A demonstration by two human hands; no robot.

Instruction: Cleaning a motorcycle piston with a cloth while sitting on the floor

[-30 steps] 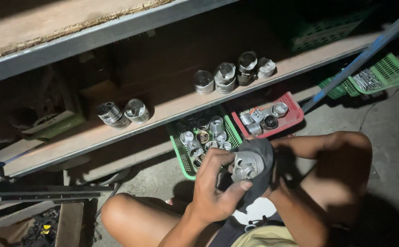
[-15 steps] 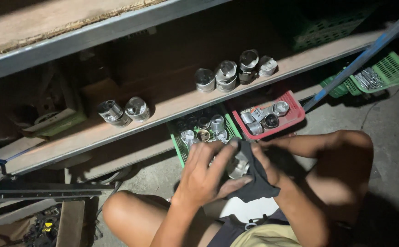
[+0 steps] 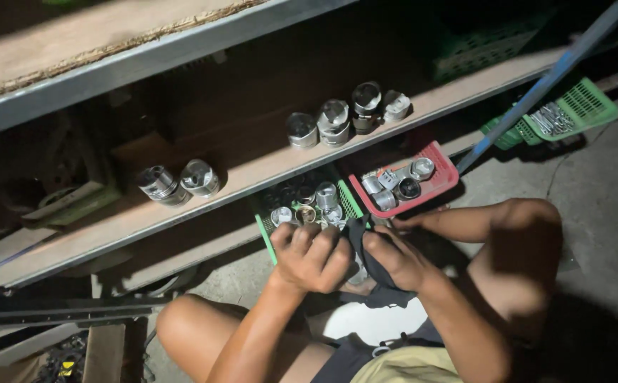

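A dark cloth (image 3: 374, 266) hides what is probably a metal part (image 3: 357, 273); left hand (image 3: 310, 257) and right hand (image 3: 399, 259) fingers curl around it, the green basket (image 3: 263, 227) at twelve o'clock.

Whatever the left hand (image 3: 310, 257) and right hand (image 3: 396, 259) grip is wrapped in the dark cloth rag (image 3: 371, 264) and cannot be made out. Above the knuckles, their backs hide the near end of the green plastic mesh basket (image 3: 350, 201). Far right, the light green plastic tray (image 3: 584, 105) holds tiny metal bits, too small to tell.
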